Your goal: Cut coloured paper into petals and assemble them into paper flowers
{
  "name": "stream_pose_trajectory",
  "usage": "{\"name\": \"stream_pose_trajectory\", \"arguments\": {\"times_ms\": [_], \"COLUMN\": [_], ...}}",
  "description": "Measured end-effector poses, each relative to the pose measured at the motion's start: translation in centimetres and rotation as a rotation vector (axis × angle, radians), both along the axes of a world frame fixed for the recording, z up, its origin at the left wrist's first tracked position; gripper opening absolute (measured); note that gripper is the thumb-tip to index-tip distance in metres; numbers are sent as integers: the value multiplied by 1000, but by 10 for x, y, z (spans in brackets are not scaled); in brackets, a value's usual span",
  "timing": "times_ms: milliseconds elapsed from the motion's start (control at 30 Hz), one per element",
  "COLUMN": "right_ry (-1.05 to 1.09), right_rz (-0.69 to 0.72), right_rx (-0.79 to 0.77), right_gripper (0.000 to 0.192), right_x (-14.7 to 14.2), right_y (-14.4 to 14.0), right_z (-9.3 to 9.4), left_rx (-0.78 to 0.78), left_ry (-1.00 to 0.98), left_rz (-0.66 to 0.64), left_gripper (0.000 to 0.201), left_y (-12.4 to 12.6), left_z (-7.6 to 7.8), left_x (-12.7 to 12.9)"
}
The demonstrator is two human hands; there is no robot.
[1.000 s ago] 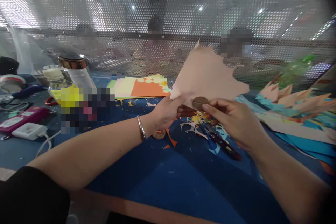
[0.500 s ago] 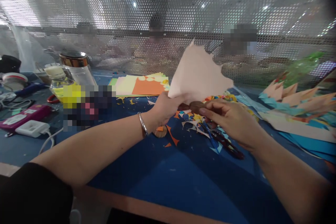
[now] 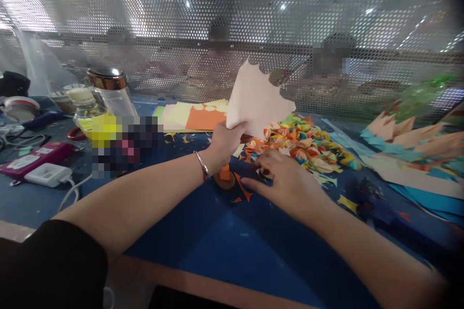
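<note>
1. Pale peach paper (image 3: 255, 101), a sheet with a scalloped, cut-away right edge, stands raised above a blue bench (image 3: 232, 241). The person's left hand (image 3: 224, 140) pinches its lower corner between thumb and fingers, keeping it upright and clear of the clutter beneath. A silver bangle (image 3: 202, 165) circles that wrist.

2. The right hand (image 3: 286, 181) lies low over the bench, palm down, fingers spread and loosely curled among small paper offcuts. It seems pressed onto or feeling through the scraps (whether anything sits under the fingers is hidden, so I cannot tell if it grips something).

3. Just left of the right hand's fingertips, touching the bench, is a small round wooden disc (image 3: 224, 181) with an orange scrap (image 3: 225, 172) on top.

4. Behind the right hand rests a heap of folded paper pieces (image 3: 311, 145) in orange, yellow, green and blue, gathered in one mound close to the hands, apparently for easy reach.

5. Further back lies a flat stack of coloured sheets (image 3: 197, 116), orange uppermost with round notches cut from it.

6. At far left are a lidded glass jar (image 3: 110, 91), a magenta device (image 3: 32, 157) and a white charger (image 3: 47, 174) with its cable, kept well apart from the cutting area.

7. At right, spiky cut paper strips (image 3: 409, 140) in peach and teal overlap.

8. A perforated metal screen (image 3: 232, 34) backs the bench; other people sit blurred beyond it.
</note>
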State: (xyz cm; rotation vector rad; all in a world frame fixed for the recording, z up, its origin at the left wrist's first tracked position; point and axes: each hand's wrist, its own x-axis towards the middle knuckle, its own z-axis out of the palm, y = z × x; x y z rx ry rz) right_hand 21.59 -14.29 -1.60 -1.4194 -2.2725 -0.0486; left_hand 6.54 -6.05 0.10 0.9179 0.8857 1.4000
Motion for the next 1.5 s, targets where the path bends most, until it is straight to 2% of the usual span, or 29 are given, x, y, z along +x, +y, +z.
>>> {"name": "stream_pose_trajectory", "arguments": {"times_ms": [100,233,367,467,533,567,700,800,900,1033,1300,1500], "right_ry": [-75,-65,64,232,287,306,303,284,230,121,-2,-25], "right_rz": [123,162,196,197,149,116,48,60,57,-39,-91,-118], "right_rx": [6,9,-90,-254,-373,-346,-76,49,247,464,601,611], "right_gripper": [36,27,31,38,44,46,38,39,42,44,44,46], "right_x": [-23,-33,-25,-7,8,15,32,34,34,38,38,36], "right_y": [0,3,1,-1,1,3,9,11,12,16,18,14], "right_z": [-9,-13,-2,10,15,17,19,18,15,14,14,15], "left_rx": [4,6,8,-3,-22,-36,-66,-75,-89,-119,-194,-180], "left_ry": [-21,-46,-60,-81,-70,-54,-14,-18,-54,-89,-162,-164], "left_rz": [-15,-44,-49,-51,-54,-61,-115,-144,-165,-230,-371,-389], "left_gripper": [10,11,11,11,11,12,16,15,11,16,27,25], "left_y": [-1,1,7,11,12,12,6,-2,-10,-21,-28,-25], "left_z": [1,0,1,2,3,3,2,2,3,8,7,1], "left_x": [1,1,-3,-7,-9,-9,-5,-1,2,6,11,11]}}
